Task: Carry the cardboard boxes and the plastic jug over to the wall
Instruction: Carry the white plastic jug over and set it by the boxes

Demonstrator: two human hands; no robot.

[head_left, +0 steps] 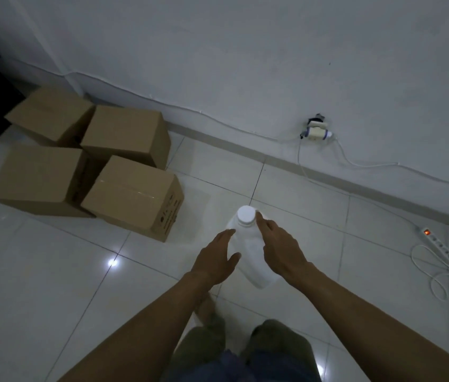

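Head view, steeply down onto floor (38, 285)

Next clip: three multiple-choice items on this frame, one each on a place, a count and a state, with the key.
1. Where does the white plastic jug with a white cap stand?
A) on a chair
B) on the white tiled floor, right of the brown cardboard boxes
C) on a shelf

2. How many boxes are there?
A) two
B) four
C) six

3. How are the left hand and right hand?
A) open, either side of the jug
B) both fists
C) lifting a box

Key: B, its base sits on tile; B, four are grouped together; A, fingers are straight.
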